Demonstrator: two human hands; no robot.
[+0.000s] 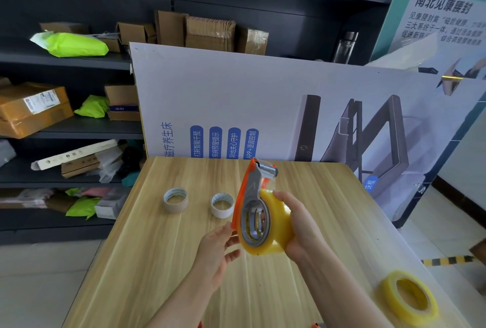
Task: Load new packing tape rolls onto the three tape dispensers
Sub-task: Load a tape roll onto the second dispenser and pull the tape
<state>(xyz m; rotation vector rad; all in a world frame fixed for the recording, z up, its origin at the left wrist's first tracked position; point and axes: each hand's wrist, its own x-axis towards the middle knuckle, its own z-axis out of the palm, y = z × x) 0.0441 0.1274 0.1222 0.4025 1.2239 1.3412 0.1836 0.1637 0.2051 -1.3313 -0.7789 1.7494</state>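
- While the head view looks down on a wooden desk point(184, 262), the right hand point(299, 225) is wrapped around a yellow packing tape roll point(276, 233) seated on an orange-and-grey tape dispenser point(252, 191), held above the desk, cutter end tilted up and away.
- Left hand point(218, 251): fingers spread, grasping nothing, fingertips just beside the dispenser's orange edge; contact cannot be told.
- Second yellow tape roll point(410, 298) lies flat near the desk's right front corner, well apart from the hands.
- Two empty cardboard tape cores stand on the desk beyond the hands: brownish core point(175, 200) to the left, white core point(222, 205) near the dispenser.
- Printed display board point(236, 96) leans behind the desk; dark shelves point(79, 130) with parcels to the left.
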